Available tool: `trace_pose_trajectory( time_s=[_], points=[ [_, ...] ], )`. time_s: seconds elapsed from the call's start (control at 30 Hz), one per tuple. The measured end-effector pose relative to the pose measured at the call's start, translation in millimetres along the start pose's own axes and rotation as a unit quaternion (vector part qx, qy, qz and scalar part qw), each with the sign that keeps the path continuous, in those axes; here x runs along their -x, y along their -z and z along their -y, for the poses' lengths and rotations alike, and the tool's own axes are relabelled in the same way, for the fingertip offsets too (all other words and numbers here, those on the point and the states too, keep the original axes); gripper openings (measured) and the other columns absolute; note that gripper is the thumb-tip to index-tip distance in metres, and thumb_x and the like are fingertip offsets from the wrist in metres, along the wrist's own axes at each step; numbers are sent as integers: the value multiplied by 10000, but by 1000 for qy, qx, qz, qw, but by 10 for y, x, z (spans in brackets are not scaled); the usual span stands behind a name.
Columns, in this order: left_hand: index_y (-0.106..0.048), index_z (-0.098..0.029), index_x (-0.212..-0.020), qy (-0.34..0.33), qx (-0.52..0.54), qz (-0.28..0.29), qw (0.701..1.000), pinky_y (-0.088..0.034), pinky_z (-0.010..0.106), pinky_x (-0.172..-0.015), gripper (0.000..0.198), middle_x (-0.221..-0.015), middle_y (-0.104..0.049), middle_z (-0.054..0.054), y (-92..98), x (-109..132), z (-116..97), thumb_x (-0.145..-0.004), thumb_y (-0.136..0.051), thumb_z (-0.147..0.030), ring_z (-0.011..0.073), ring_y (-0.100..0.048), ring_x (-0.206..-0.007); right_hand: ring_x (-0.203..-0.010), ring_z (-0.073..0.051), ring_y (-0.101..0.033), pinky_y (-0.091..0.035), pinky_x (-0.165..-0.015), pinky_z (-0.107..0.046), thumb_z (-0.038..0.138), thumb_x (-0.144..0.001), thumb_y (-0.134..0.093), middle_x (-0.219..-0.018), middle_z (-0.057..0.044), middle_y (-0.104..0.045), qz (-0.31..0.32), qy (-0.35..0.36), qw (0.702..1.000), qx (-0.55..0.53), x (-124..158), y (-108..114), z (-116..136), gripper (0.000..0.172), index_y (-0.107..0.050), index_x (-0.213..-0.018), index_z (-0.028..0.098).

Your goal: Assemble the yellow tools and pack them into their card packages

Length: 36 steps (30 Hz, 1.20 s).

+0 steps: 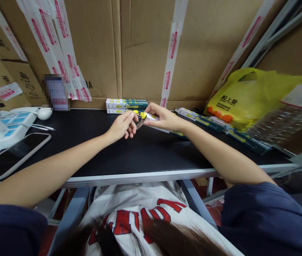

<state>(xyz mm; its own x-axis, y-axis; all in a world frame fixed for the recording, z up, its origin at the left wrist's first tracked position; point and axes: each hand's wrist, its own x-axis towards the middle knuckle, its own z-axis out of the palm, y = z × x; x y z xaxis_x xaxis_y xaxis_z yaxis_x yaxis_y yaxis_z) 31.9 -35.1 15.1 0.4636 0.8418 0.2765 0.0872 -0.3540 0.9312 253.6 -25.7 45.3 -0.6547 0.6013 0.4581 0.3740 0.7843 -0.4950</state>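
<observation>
Both my hands meet over the middle of the black table (151, 153). My left hand (124, 124) pinches the thin end of a small yellow item (143, 115), its other fingers curled. My right hand (163, 117) grips the yellow item's other side between thumb and fingers. A pale curved strip hangs below the item, between the hands. A slim white, green and yellow box (176, 133) lies partly under my right hand. Behind my hands, similar boxes (125, 103) are stacked against the cardboard.
At the right are more slim boxes (201, 118), a yellow plastic bag (236, 96) and a clear plastic container (281, 121). A phone (13, 154), a power strip (20, 124) and white cables are at the left. Tall cardboard (140, 46) stands behind the table.
</observation>
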Motion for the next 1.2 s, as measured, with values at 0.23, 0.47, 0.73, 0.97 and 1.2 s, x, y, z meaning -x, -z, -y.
trace_pose_trajectory(
  time_s=[0.23,0.47,0.73,0.97,1.2],
  points=[
    [-500,-202,-866,-38,-75,25,996,-312,176,-343,335,-517,-488,-64,-34,41,43,-999,-410,-496,76,-486,-360,-833,-207,-540,-445,-760,-332,582,-868,-644,-941,-48,-599,16,2,999,47,19,54,113,439,-486,-1059,220],
    [-450,-210,-669,-154,-297,42,941,-355,262,-556,328,-526,-445,-38,193,15,-82,-980,-415,-309,117,-446,-480,-813,-187,-560,-416,-741,-297,491,-850,-674,-927,-37,-612,40,7,997,66,26,40,91,400,-489,-1046,195],
    [-408,-213,-608,-156,-343,106,920,-315,282,-616,322,-544,-432,-29,272,-36,-125,-925,-458,-243,138,-414,-539,-926,-210,-614,-444,-790,-302,481,-855,-672,-1067,-80,-671,81,1,996,42,34,6,78,387,-523,-1063,192],
    [-433,-209,-721,-158,-328,135,921,-356,256,-616,314,-615,-475,-33,249,6,-80,-986,-357,-358,120,-453,-555,-1007,-224,-628,-472,-877,-334,441,-840,-705,-1153,-86,-663,79,15,996,43,23,-41,49,434,-532,-1151,193],
    [-523,-204,-775,-145,-463,162,859,-366,258,-617,305,-728,-611,9,170,36,-111,-977,-347,-350,152,-558,-640,-904,-194,-620,-469,-783,-286,479,-858,-691,-1062,-71,-672,107,16,994,29,31,-129,117,468,-528,-1176,177]
  ],
)
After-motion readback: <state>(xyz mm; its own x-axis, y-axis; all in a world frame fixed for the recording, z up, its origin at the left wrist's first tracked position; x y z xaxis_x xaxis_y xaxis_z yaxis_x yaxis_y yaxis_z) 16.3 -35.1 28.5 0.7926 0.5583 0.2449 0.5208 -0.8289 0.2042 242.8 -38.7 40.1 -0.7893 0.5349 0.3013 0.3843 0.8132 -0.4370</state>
